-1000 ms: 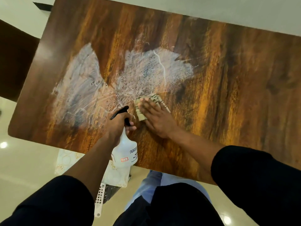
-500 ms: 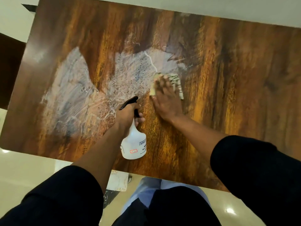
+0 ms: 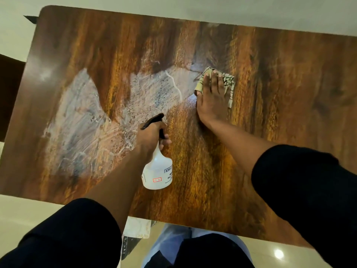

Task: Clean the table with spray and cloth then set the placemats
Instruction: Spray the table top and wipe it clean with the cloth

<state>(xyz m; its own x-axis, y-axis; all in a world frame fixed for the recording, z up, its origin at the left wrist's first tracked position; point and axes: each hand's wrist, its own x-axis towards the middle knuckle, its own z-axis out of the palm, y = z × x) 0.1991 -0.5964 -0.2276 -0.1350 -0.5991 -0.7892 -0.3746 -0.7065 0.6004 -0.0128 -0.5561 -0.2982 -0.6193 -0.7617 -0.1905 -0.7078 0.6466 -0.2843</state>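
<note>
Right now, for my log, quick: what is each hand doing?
Left hand: grips the spray bottle by its neck.
Right hand: open, fingers flat, pressing the cloth on the table.

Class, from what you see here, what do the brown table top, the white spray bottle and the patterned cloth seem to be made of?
Brown table top: probably glossy wood-look laminate; it shows grain and glare.
White spray bottle: translucent plastic with a black trigger, held in the left hand.
Patterned cloth: soft fabric, creased under the flat right hand.
</note>
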